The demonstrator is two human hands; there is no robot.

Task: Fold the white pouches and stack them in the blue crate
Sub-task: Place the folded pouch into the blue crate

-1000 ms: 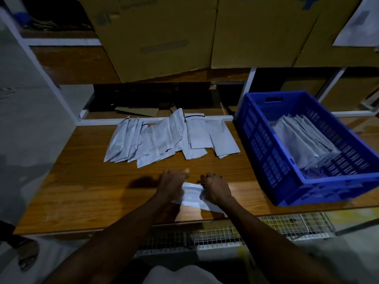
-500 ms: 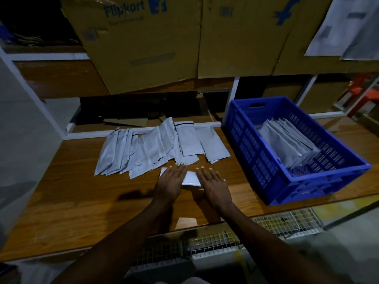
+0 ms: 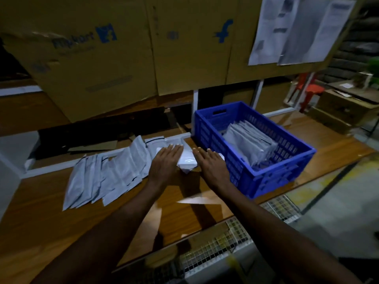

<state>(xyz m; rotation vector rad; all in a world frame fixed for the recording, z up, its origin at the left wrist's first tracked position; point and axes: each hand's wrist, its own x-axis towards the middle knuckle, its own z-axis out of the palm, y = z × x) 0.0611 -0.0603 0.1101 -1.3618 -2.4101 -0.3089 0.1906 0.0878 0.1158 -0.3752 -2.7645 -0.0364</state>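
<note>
Hands flat, fingers straight: your left hand (image 3: 165,160) and right hand (image 3: 211,162) both press down on the folded white pouch (image 3: 187,160) between them, gripping nothing. That pouch lies on the wooden table (image 3: 51,218), just beside the near-left wall of the blue crate (image 3: 266,181) and touching the right end of the spread of unfolded pouches (image 3: 108,173).

Risks from here, as I judge them:
- The plastic film looks springy, so the fold may pop open when you lift your palms; pressing too briefly would cause that
- You need to change from flat pressing to a pinch before the lift. If you catch only the top layer, the pouch will unfold on its way to the crate
- Your left hand partly covers the nearest loose pouches, so a sideways drag could pull 1 along or disturb the spread
- The stack of folded pouches (image 3: 249,143) in the crate leans toward the far-left end. Dropping the new one rather than laying it flat could make the stack slide

Counts: 2 hands, 1 crate, 1 pouch under your palms. The loose spread holds roughly 8 to 10 pouches, overlapped too much to count exactly. The crate stack shows several layered edges, perhaps 8 or more, but I cannot tell the number in this dim light. Cardboard boxes (image 3: 123,58) stand on the shelf behind, at least 3 panels showing, with 2 or 3 paper sheets (image 3: 297,29) hung at upper right
</note>
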